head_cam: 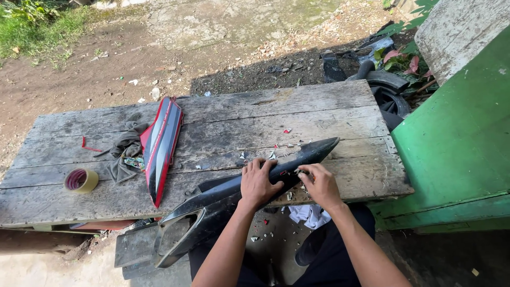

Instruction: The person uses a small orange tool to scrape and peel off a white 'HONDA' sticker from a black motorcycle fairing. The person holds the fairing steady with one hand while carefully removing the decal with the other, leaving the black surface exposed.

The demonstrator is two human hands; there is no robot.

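A long black plastic motorcycle body panel (223, 204) lies slanted over the near edge of a weathered wooden table (223, 117), its pointed tip toward the far right. My left hand (258, 182) presses flat on the panel's middle. My right hand (320, 184) pinches at the panel's surface just right of it, fingers closed on a small scrap of sticker or a small tool; I cannot tell which. Small torn sticker bits (276, 154) are scattered on the boards around the panel.
A red, black and white panel (161, 144) lies on the table's left part beside a dark rag (125, 151) and a roll of tape (81, 180). A green wall (457, 149) stands at right, old tyres (390, 93) behind it. Scraps litter the ground below.
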